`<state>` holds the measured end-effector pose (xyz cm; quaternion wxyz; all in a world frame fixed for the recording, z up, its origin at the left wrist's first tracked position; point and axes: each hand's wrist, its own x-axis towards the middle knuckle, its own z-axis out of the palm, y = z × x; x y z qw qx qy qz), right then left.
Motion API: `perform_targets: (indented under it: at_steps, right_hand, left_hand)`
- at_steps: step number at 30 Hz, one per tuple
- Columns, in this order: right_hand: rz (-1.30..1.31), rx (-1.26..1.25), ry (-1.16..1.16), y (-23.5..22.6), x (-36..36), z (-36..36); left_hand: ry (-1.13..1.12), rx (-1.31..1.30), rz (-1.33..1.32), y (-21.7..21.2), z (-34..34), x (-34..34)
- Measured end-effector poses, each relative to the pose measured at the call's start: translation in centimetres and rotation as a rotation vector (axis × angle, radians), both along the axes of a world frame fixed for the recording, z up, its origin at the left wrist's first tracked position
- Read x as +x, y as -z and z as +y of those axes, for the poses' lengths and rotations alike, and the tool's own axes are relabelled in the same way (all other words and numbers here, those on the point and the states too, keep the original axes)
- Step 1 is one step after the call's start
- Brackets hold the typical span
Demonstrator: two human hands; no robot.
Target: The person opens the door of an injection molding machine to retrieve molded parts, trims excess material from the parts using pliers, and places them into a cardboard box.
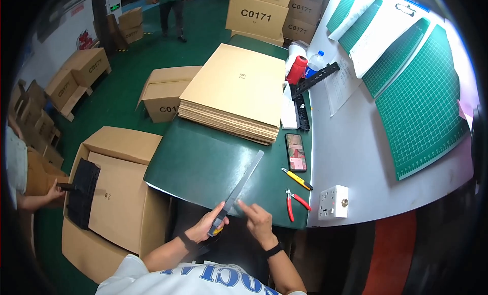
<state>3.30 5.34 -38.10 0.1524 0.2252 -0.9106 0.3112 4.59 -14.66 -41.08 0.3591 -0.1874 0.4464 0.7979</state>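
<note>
My left hand, with a dark band at its wrist, grips the lower end of a long narrow grey strip. The strip slants up and away over the near table edge. A small yellow patch shows beneath that palm; what it belongs to is hidden. Just right of the strip is my right hand, its index finger stretched toward the strip and its other fingers curled. I see nothing held in it, and cannot tell whether the fingertip touches the strip. To its right lie red-handled cutting pliers and a yellow utility knife.
Flat cardboard sheets are stacked on the green table. A phone, black perforated bars and a red bottle line its right side. At left, another person's hand holds a black part over an open carton.
</note>
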Motion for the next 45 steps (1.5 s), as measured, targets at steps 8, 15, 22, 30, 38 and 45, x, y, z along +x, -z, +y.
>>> perform_targets:
  at_steps: [8,15,22,30,38,45]
  right_hand:
    - [0.036,0.024,0.144,-0.9,-5.8,2.0]
    - [0.027,0.033,0.170,-2.2,-5.4,1.8]
    - [-0.080,-0.014,-0.092,-0.4,2.5,-2.2]
    - [-0.134,0.048,0.289,0.7,-6.8,2.8]
    - [-0.172,0.295,0.288,0.0,-8.4,2.7]
    - [-0.076,0.216,0.298,-2.3,-7.4,1.1]
  left_hand:
    - [0.210,-0.041,0.011,-1.5,-3.9,3.6]
    - [0.185,-0.101,-0.013,-1.0,-5.4,5.2]
    - [0.112,-0.047,0.026,0.7,-5.3,3.9]
    - [0.251,-0.112,0.012,0.3,-6.9,5.6]
    - [0.152,-0.142,0.078,-2.8,-8.4,6.4]
    - [0.096,-0.165,0.166,-4.4,-9.1,6.1]
